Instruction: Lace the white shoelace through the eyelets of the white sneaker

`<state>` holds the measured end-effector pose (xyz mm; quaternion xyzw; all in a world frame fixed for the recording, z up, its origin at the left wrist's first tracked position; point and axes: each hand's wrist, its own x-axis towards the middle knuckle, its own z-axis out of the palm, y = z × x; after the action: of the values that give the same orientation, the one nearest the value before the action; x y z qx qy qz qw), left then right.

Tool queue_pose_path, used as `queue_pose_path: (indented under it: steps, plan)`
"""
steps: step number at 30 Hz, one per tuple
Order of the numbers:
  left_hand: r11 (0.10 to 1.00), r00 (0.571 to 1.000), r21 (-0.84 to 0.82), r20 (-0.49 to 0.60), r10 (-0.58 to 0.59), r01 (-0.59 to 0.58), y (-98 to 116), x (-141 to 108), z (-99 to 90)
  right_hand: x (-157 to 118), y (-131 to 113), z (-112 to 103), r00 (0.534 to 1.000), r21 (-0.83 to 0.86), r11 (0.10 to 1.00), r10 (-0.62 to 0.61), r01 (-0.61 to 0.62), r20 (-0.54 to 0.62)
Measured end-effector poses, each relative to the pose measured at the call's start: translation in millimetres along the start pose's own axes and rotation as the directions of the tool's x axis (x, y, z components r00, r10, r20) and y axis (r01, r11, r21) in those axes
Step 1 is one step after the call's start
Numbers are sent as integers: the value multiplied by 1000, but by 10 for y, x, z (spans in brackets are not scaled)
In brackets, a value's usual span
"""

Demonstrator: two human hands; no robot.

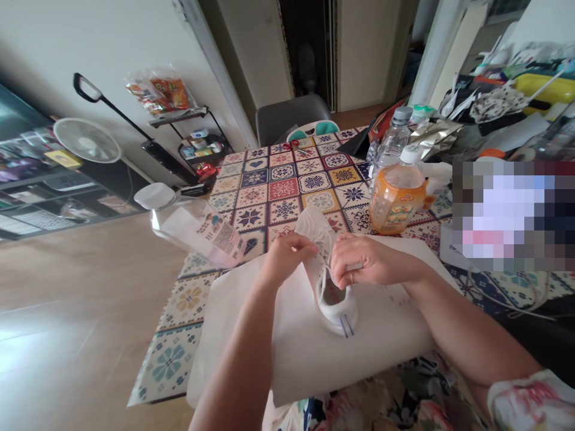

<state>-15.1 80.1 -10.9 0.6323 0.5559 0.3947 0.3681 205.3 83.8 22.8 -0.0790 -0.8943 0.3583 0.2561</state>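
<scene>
A white sneaker (338,312) stands on a white sheet (251,323), its toe pointing away from me and its heel nearest. Two bluish stripes mark the heel. White laces cross its upper between my hands. At the left edge of the lacing, my left hand (287,256) is closed, thumb and forefinger pinching a shoelace (324,278). My right hand (359,260) is curled closed over the right side of the shoe's opening, also on the lace. Its fingertips partly hide the tongue and the lace there.
A patterned cloth covers the table (283,191). To the left is a clear jar (197,230) with a pink base; to the right, an orange bottle (395,197) and a clear bottle (390,143). Red-handled scissors (296,145) lie at the far edge. Clutter (503,108) fills the right side.
</scene>
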Motion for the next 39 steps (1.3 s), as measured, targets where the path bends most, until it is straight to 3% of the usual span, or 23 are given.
queue_pose_path:
  steps: [3,7,9,11,13,16,19,21,22,24,27,29,32,35,39]
  plan:
    - [1000,999,16,37,-4,3,12,-2,-16,-10,0,-9,999,-14,1000,8,-9,-34]
    - [999,1000,-49,11,10,-10,46,-33,-72,-21,89,-14,982,-152,985,56,-83,-179]
    - [997,992,-58,110,56,-50,81,-60,-110,-12,154,5,976,-266,957,59,-114,-209]
    - [995,955,-40,280,102,-95,123,-86,-141,3,196,34,978,-351,927,61,-129,-199]
    - [992,918,-24,377,123,-124,162,-103,-155,9,196,51,974,-345,925,86,-156,-210]
    - [994,921,-8,374,104,-109,195,-114,-145,-27,141,14,910,-16,978,186,-206,-369]
    - [996,924,-2,373,80,-85,196,-122,-127,-98,97,-79,775,428,904,278,-11,-568]
    - [995,916,-3,391,91,-98,187,-132,-117,-125,86,-123,735,524,847,302,85,-607]
    - [994,909,-1,402,105,-114,182,-137,-113,-126,82,-130,747,530,846,315,58,-585]
    - [991,902,2,414,123,-137,178,-149,-101,-107,72,-114,806,467,877,355,-112,-474]
    - [989,895,-11,423,139,-149,193,-161,-83,-60,61,-51,893,239,916,379,-323,-245]
    - [981,882,-45,431,188,-187,211,-162,-78,-38,72,-9,928,130,935,347,-330,-140]
    - [967,860,-116,443,253,-225,217,-156,-84,-25,117,37,950,54,957,291,-287,-110]
    - [953,869,-273,432,240,-128,173,-153,-86,-20,164,59,961,52,967,253,-248,-116]
    - [771,896,-636,323,304,-33,100,-153,-81,-21,176,33,971,176,964,217,-198,-100]
